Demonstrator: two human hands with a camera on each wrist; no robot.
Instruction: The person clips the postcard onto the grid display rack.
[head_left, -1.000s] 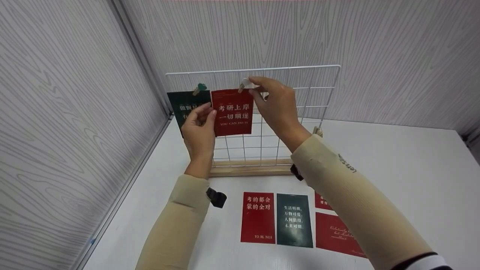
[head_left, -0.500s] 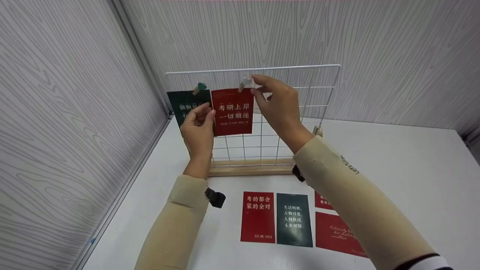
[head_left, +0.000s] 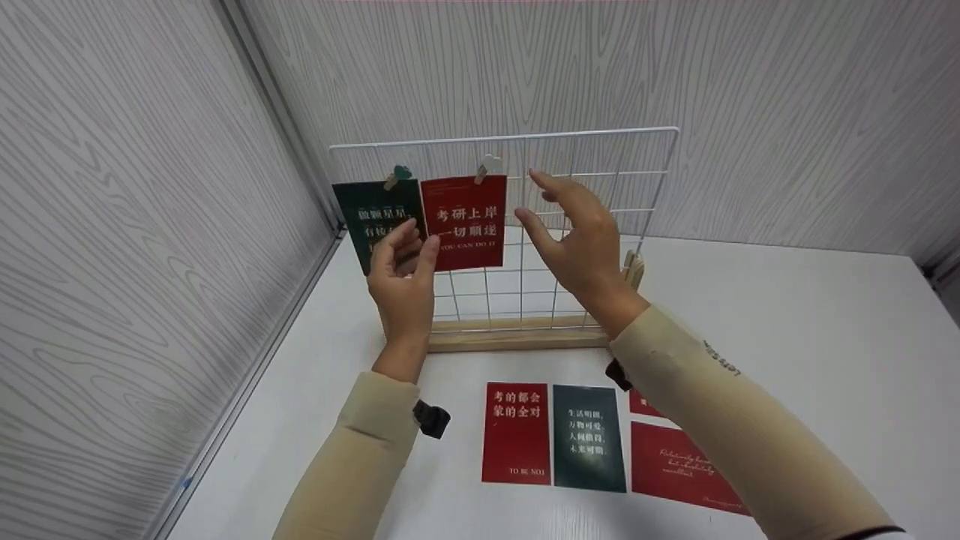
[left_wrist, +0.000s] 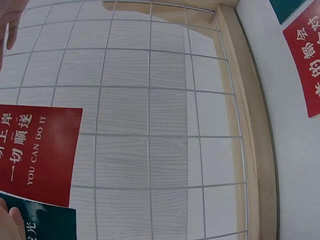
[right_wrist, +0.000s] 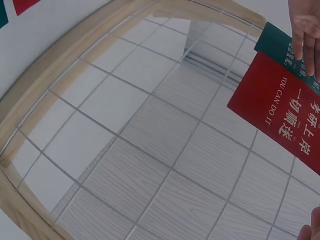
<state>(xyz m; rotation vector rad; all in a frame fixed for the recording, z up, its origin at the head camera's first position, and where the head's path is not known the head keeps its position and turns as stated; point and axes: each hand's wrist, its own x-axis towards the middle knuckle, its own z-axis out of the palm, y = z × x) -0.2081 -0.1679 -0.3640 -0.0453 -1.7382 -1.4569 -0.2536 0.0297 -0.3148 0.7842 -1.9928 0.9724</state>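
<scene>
Pale wood-grain walls (head_left: 600, 67) are seen behind and left of a white table (head_left: 795, 337). Red card printed YOU CAN DO IT (head_left: 466, 201) is hung at the upper left-middle of a white wire grid (head_left: 570, 134), its top edge gripped by a wooden clip with a white heart (head_left: 488, 166). Dark green card (head_left: 369, 196) is hung just beside it on the left, topped by a green heart clip (head_left: 397, 177); lower text is partly covered by the left hand (head_left: 401, 294). That hand is half open, fingers softly bent, thumb apart, nothing held; whether either card is touched cannot be told. Right hand (head_left: 583, 247) is held in front of the grid, right of the red card and apart from it, thumb and fingers spread, nothing held. Grid is stood in a wooden base (head_left: 517, 342); a wooden piece (head_left: 634, 268) is seen at its right edge. Nearer on the table, a tall red card (head_left: 516, 442), a teal card (head_left: 589, 465) and a sideways red card (head_left: 675, 487) are laid in a row, with another red card (head_left: 642, 405) mostly hidden by the right sleeve (head_left: 727, 420). Black wrist devices (head_left: 431, 418) are worn at both cuffs.
</scene>
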